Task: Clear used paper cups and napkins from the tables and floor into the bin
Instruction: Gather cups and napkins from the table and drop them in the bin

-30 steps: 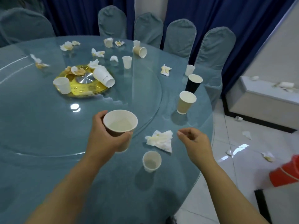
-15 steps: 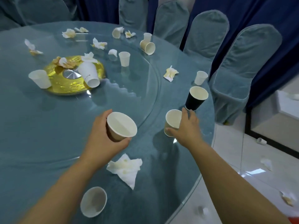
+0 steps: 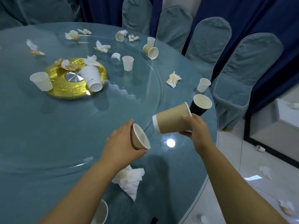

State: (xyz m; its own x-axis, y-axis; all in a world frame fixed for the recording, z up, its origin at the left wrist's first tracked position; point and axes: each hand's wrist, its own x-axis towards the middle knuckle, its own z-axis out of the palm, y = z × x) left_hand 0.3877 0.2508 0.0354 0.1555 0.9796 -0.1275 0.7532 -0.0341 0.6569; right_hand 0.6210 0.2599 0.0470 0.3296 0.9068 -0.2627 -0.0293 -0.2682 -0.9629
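While the left hand (image 3: pixel 120 143) grips a tilted cup (image 3: pixel 139 139), the right hand (image 3: pixel 195 127) holds another (image 3: pixel 171 118) sideways.

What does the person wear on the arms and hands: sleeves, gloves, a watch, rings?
Nothing that shows. The left hand and the right hand are bare, with no gloves, rings, watch or bracelet in view. Both forearms are uncovered down to the picture's lower edge, so no sleeve appears.

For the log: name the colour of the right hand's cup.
Tan cup, white ends; head view.
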